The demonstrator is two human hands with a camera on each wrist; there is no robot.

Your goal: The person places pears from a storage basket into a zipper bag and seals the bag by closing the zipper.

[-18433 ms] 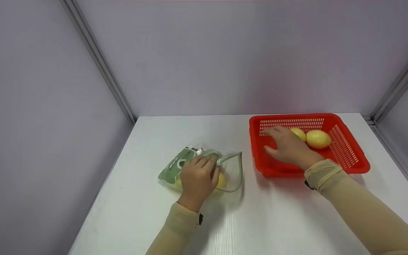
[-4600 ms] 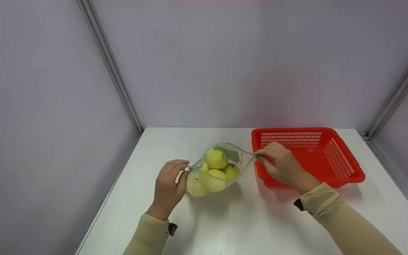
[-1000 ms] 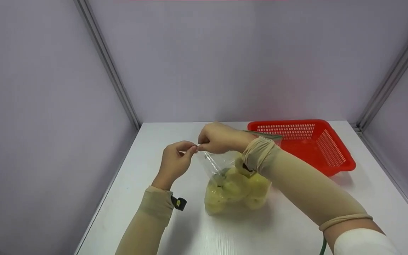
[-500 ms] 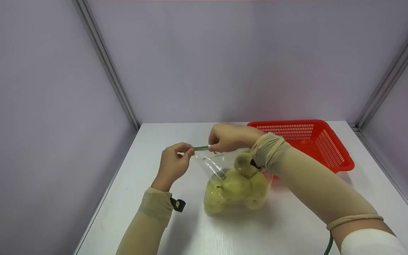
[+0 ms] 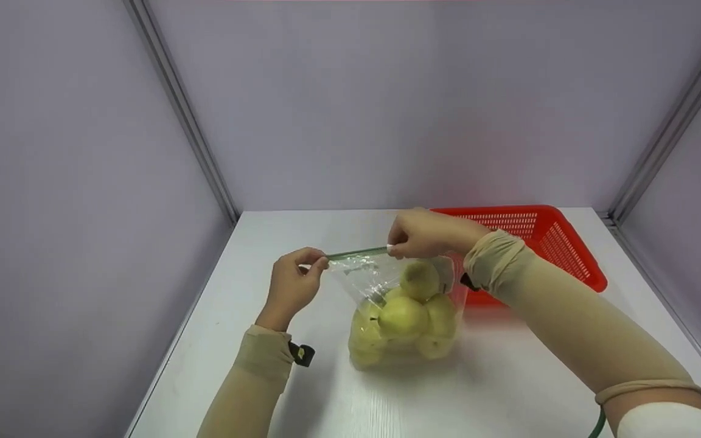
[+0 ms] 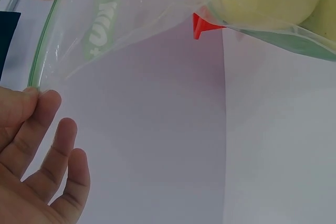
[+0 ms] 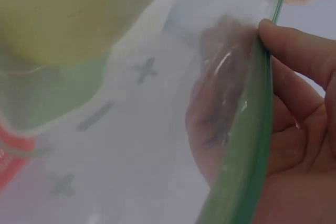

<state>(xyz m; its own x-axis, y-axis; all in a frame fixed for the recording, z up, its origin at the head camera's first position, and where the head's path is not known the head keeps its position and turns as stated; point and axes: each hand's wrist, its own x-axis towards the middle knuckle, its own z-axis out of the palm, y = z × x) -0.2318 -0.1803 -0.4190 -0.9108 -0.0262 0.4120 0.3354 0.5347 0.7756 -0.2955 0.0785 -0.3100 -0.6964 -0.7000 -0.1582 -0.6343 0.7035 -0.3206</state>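
Note:
A clear zip bag [image 5: 359,281] full of yellow-green pears [image 5: 404,317] rests on the table, its mouth drawn up and toward the left. Along that mouth runs a green zip strip [image 5: 356,252], pulled straight between both hands. My left hand [image 5: 294,281] pinches the strip's left end between thumb and forefinger; in the left wrist view the other fingers of this left hand [image 6: 39,156] are spread loosely. My right hand [image 5: 425,234] pinches the strip further right. Thumb and fingers of the right hand [image 7: 304,124] lie on either side of the strip in the right wrist view.
A red plastic basket [image 5: 518,219] with slotted walls stands behind and right of the bag, partly hidden by the right arm. The white table [image 5: 423,404] is bounded by a grey back wall [image 5: 326,121] and side walls.
Over the last second my right hand slides right along the zip strip, away from my nearly still left hand. Since the earliest frame, pears have gone from the basket into the bag.

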